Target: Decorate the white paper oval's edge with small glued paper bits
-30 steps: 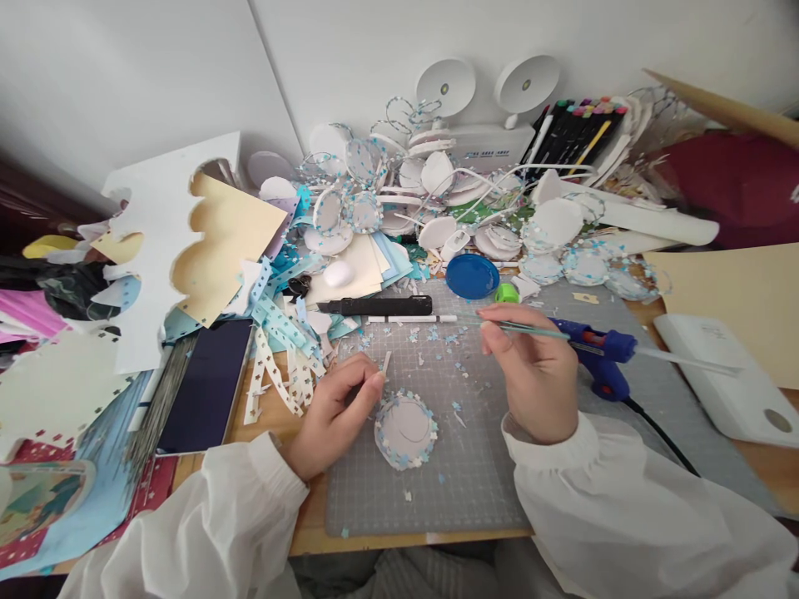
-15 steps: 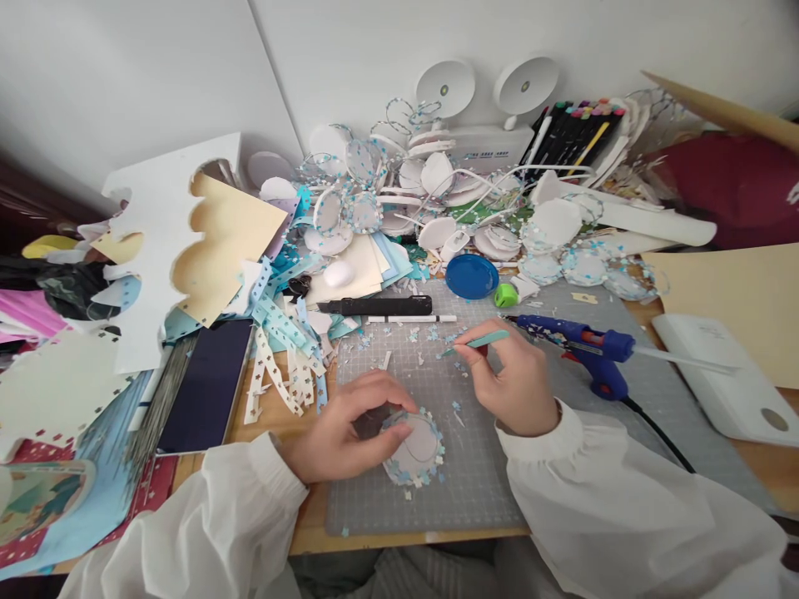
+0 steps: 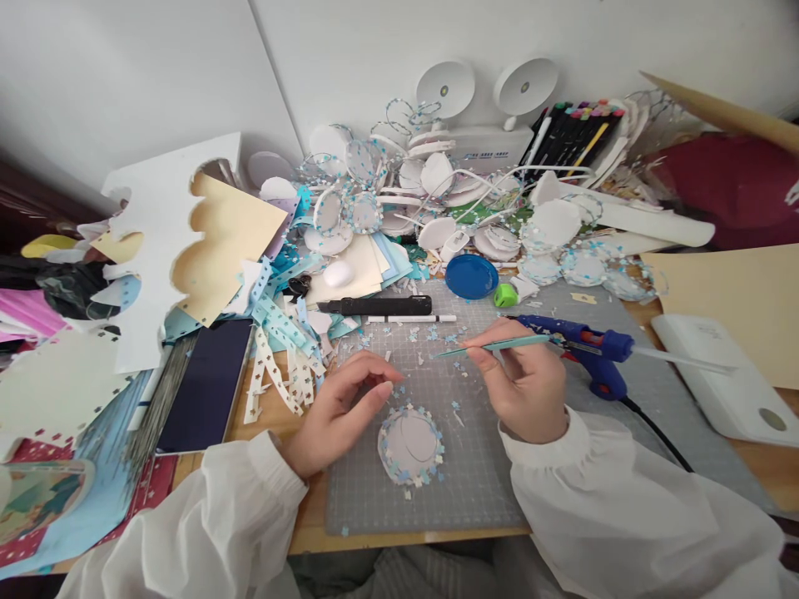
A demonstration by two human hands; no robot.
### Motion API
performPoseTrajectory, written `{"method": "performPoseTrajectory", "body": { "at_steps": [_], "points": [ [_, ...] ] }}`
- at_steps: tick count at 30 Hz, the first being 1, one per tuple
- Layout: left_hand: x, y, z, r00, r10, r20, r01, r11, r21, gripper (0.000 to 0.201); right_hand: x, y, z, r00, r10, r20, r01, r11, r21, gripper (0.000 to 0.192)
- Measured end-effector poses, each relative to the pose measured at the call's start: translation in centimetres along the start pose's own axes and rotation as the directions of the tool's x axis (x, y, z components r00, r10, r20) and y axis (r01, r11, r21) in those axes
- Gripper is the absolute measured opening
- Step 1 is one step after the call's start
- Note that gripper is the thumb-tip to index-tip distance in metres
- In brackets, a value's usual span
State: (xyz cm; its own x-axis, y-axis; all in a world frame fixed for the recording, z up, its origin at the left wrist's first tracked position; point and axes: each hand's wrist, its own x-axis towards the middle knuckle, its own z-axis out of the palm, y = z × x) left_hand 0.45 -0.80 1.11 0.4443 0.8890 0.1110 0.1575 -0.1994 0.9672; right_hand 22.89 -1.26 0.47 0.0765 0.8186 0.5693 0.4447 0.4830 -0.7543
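At the left of the frame a dark phone (image 3: 208, 384) lies on the desk (image 3: 275, 424). Left of centre, the left hand (image 3: 337, 408) curls loosely, empty, fingertips just above the star-rimmed paper disc (image 3: 410, 441) on the grey cutting mat (image 3: 474, 482). Right of centre, the right hand (image 3: 530, 387) pinches teal tweezers (image 3: 493, 345), beside the blue glue gun (image 3: 580, 345).

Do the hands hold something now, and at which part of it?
The right hand pinches thin teal tweezers near their back half. The left hand holds nothing; it rests beside the paper disc.
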Motion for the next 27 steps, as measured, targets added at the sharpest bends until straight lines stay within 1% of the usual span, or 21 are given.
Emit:
{"method": "performPoseTrajectory", "body": {
  "at_steps": [3,8,12,18,21,27],
  "points": [
    [0.1,-0.3,0.2,1.0,0.007,-0.017,-0.007,1.0,0.011,0.017,-0.5,-0.6,0.4,1.0,-0.002,-0.001,0.002,0.993,0.115,0.007],
    [0.1,-0.4,0.3,1.0,-0.007,0.016,0.007,1.0,0.013,0.014,-1.2,-1.7,1.0,0.996,-0.063,0.067,0.046,0.972,0.228,0.015],
    [0.1,-0.4,0.3,0.999,0.001,0.043,-0.002,1.0,0.017,0.012,-1.4,-2.1,1.3,0.991,-0.096,0.088,0.072,0.967,0.243,0.019],
    [0.1,-0.6,0.3,0.999,0.026,0.04,-0.028,0.999,0.037,0.012,-1.3,-2.2,1.3,0.989,-0.113,0.098,0.086,0.967,0.239,0.02],
    [0.1,-0.6,0.3,0.999,0.039,0.038,-0.04,0.999,0.037,0.012,-1.2,-2.2,1.2,0.989,-0.102,0.104,0.074,0.967,0.244,0.019],
    [-0.1,-0.7,0.2,0.998,0.028,0.055,-0.029,0.999,0.019,0.012,-0.9,-2.1,1.2,0.997,-0.042,0.072,0.02,0.957,0.288,0.014]
  ]
}}
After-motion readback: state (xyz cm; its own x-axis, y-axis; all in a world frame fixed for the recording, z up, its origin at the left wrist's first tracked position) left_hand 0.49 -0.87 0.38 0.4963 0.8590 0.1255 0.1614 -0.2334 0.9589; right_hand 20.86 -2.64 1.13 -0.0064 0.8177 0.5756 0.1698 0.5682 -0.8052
